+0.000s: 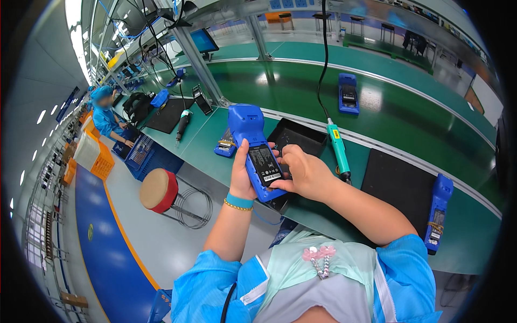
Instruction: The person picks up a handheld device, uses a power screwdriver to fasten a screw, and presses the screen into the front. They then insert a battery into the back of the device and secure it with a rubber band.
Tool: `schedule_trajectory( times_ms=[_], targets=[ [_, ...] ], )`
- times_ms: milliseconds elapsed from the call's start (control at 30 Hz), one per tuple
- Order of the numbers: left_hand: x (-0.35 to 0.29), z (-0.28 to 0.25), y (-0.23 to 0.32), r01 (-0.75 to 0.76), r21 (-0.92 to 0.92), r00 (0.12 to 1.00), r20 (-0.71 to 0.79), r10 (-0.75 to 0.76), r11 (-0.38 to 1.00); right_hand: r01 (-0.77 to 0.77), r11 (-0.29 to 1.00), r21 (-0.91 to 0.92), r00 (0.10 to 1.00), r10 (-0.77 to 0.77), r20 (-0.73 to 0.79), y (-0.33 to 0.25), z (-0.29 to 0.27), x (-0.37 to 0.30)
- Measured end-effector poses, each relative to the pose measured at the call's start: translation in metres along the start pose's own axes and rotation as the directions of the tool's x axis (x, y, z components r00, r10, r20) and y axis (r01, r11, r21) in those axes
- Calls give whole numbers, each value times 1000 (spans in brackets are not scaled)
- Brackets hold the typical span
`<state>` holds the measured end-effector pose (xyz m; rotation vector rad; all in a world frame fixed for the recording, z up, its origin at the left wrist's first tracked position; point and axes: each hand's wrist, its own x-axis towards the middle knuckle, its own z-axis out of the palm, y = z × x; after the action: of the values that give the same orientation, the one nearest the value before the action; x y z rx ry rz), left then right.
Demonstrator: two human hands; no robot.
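My left hand (242,175) is wrapped round a blue handheld terminal (246,121), held tilted above the bench front with its back facing up. In its open back lies a black battery (264,164) with a printed label. My right hand (307,169) is at the terminal's right side, fingers curled and thumb against the edge by the battery's lower end. What the curled fingertips touch is partly hidden. Just behind my left hand lies another blue terminal (224,146) with a band round it. A black tray (301,137) is beyond both hands.
A green electric screwdriver (337,148) hangs on a cable right of my hands; another screwdriver (183,125) hangs at left. Blue terminals lie on the green belt (291,86) and by a black mat (396,185). A round stool (158,190) and a co-worker (106,118) are left.
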<state>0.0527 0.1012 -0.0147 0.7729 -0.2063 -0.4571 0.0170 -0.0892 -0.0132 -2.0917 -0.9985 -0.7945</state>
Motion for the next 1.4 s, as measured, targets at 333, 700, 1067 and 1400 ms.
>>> schedule_trajectory(
  times_ms=[333, 700, 1067, 1400],
  targets=[
    [-1, 21, -6, 78, -31, 995, -53, -79, 996, 54, 991, 122, 988, -35, -154, 15, -13, -3],
    [3, 22, -17, 185, 6, 983, 17, -185, 983, -678, 683, -273, 706, 499, -503, 168, -185, -81],
    [-7, 35, -28, 132, -53, 989, 74, -128, 990, -957, 122, -265, 245, 827, -506, 260, -225, -129],
    [-4, 40, -47, 138, -5, 981, 136, -136, 990, -723, 563, 400, 345, 796, -497, 284, -231, -106]
  ],
)
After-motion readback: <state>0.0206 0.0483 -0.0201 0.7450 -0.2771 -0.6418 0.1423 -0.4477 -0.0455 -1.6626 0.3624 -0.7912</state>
